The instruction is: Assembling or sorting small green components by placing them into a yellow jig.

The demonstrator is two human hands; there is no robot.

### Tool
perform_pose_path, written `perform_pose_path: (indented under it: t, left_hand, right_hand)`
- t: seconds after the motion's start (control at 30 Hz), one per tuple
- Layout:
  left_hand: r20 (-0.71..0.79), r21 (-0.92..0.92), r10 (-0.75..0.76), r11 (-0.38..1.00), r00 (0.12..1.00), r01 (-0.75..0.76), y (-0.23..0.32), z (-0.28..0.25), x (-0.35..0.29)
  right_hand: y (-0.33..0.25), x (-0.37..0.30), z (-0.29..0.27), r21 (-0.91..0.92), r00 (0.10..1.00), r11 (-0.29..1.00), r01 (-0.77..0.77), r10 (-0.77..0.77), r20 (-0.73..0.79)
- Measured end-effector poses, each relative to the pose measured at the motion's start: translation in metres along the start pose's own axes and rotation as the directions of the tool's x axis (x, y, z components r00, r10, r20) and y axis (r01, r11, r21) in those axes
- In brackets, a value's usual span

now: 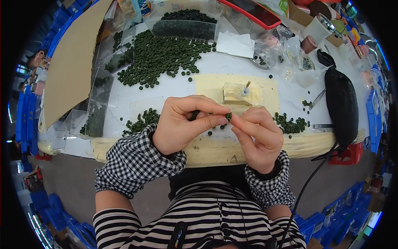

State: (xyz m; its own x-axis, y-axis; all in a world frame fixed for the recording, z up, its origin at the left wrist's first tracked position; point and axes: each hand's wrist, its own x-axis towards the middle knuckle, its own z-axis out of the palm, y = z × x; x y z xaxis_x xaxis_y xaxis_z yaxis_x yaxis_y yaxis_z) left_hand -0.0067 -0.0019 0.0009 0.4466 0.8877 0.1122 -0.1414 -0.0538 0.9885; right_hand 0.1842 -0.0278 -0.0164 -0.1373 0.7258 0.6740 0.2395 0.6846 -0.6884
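Above the table's near edge, my left hand point(176, 124) and my right hand point(259, 135) meet fingertip to fingertip. Both are closed in a pinch on one small dark green disc point(228, 116), partly hidden by the fingers. More dark green discs point(193, 115) show inside the curled fingers of my left hand. Just beyond my hands sits a tape-covered block point(232, 96) with a thin brown-tipped pin point(247, 85) standing on it. Small heaps of the same green discs lie beside my left hand point(145, 119) and beside my right hand point(292, 124).
A wide pile of green discs point(155, 56) spreads at the back left, before a clear bin point(184, 30). Cardboard point(74, 62) leans at left over clear trays point(100, 101). A red-edged phone point(255, 12) lies at the back. On the right are a black mesh cover point(342, 101) and a pointed metal tool point(317, 99).
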Motion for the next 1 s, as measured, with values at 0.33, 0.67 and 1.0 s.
perform_pose_path:
  t: [0.33, 0.67, 1.0]
  left_hand:
    - [-0.039, -0.012, -0.059, 0.998, 0.997, 0.059, 0.0017, 0.0021, -0.0007]
    - [-0.005, 0.19, 0.134, 0.973, 0.991, -0.131, 0.0004, -0.0004, -0.0017]
    - [0.018, 0.216, 0.193, 0.957, 0.981, -0.192, 0.0017, -0.0013, -0.0011]
  right_hand:
    - [-0.0008, 0.0002, 0.0008, -0.027, 1.0, 0.999, 0.026, -0.027, -0.009]
    - [-0.0002, -0.0001, 0.0006, -0.004, 1.0, 1.0, 0.021, -0.021, 0.009]
    - [0.0002, 0.0003, -0.0005, 0.018, 0.999, 1.0, 0.001, -0.002, 0.049]
